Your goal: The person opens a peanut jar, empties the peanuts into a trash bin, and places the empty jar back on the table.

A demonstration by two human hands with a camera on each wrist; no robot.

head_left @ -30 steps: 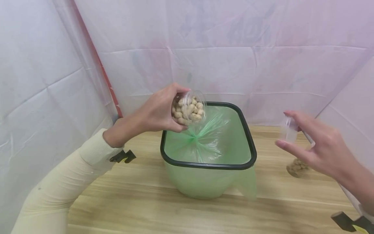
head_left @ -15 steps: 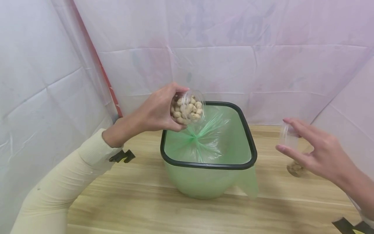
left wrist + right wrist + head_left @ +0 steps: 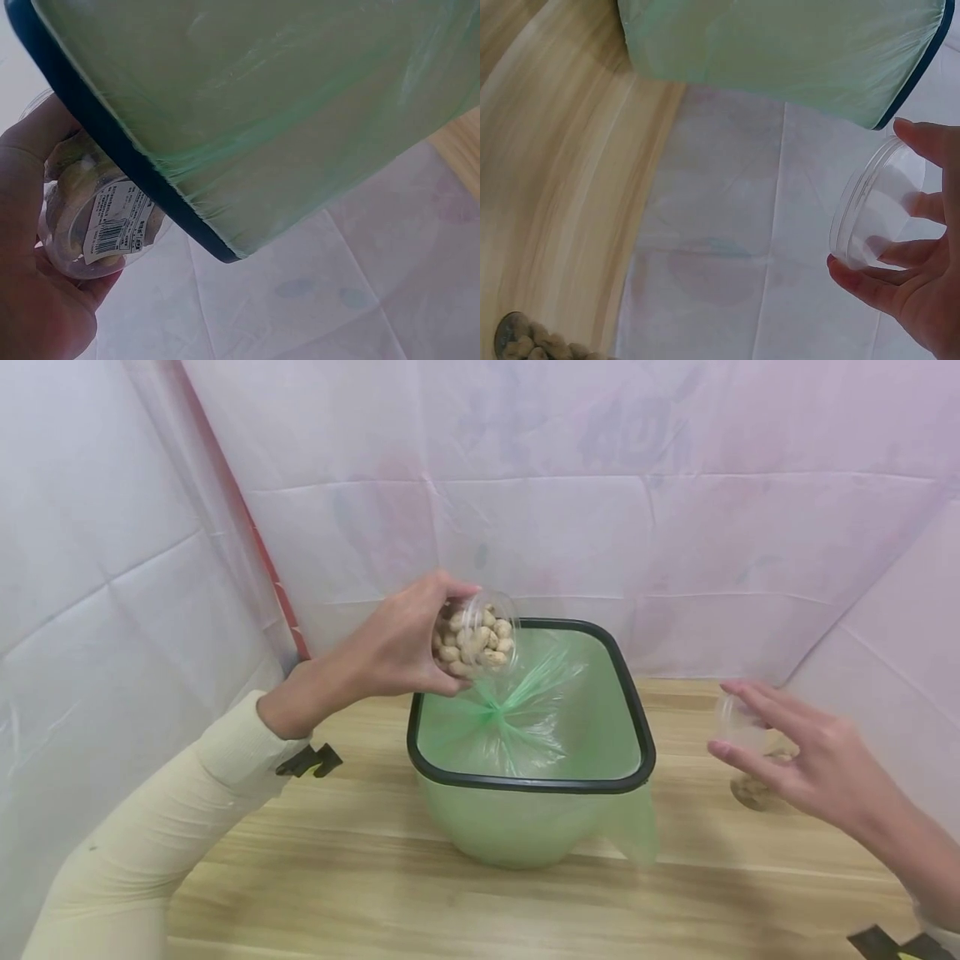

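Tipped over the bin [image 3: 531,787] rim in the left hand [image 3: 397,647], peanut jar [image 3: 474,635]: light, thin, slick, likely best gripped round its wall; clear lid [image 3: 874,204] pinched in the right hand [image 3: 806,758].

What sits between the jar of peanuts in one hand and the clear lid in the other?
The green-lined bin, in the head view, stands between jar and lid.
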